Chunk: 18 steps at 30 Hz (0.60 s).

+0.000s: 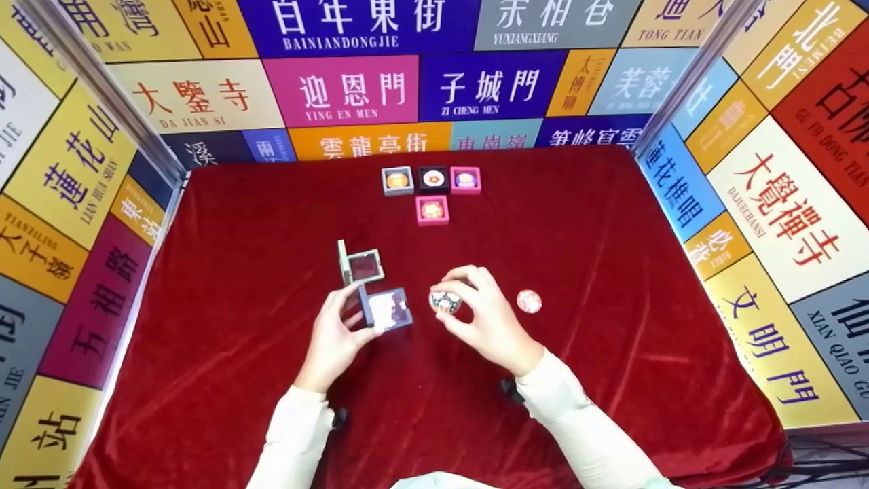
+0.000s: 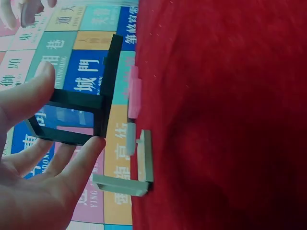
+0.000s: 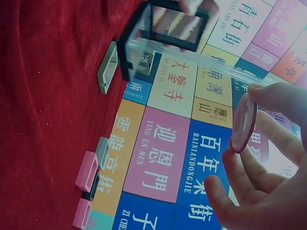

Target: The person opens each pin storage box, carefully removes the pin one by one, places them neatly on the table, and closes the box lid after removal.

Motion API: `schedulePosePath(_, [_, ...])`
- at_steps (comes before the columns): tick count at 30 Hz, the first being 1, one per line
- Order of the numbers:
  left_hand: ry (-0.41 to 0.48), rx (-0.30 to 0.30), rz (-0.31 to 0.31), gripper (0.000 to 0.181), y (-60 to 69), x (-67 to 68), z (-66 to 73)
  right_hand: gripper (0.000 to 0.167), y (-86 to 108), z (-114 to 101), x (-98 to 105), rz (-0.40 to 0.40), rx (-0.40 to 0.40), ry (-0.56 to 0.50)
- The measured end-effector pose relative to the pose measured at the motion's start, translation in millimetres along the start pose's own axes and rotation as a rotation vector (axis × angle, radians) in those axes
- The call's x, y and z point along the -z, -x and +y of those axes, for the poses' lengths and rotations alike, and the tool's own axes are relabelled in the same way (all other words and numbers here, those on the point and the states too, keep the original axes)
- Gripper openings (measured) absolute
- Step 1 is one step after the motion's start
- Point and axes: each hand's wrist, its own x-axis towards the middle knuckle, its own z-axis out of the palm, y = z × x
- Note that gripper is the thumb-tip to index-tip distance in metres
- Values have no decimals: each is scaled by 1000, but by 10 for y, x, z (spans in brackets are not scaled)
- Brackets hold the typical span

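My left hand [image 1: 331,339] holds a dark hinged display box [image 1: 388,310], opened so its two framed halves stand at an angle. In the left wrist view the thumb and fingers pinch one half of the box [image 2: 111,72] by its edges. My right hand [image 1: 490,319] pinches a round patterned disc [image 1: 445,300] by its rim, apart from the box and to its right. Edge-on, the thin disc [image 3: 244,122] shows in the right wrist view. A pale green open box [image 1: 366,266] stands just behind the dark one. Right of my right hand lies a red-and-white disc [image 1: 529,301].
Toward the back sit a grey box [image 1: 397,193], a black box [image 1: 434,191] and two pink boxes, one [image 1: 466,191] beside the black and one [image 1: 432,221] in front, each with a disc inside. A red velvet cloth [image 1: 271,217] covers the table. Printed panels [image 1: 339,88] enclose three sides.
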Motion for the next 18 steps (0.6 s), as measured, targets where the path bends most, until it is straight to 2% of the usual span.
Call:
schedulePosePath(5, [-41, 42, 15, 84, -35, 28, -67, 35, 7, 24, 27, 10, -11, -14])
schedulePosePath(10, [-74, 92, 3, 83, -65, 42, -119, 36, 6, 38, 42, 20, -12, -16])
schedulePosePath(18, [-74, 143, -12, 84, -83, 58, -201, 40, 23, 69, 88, 29, -39, -11])
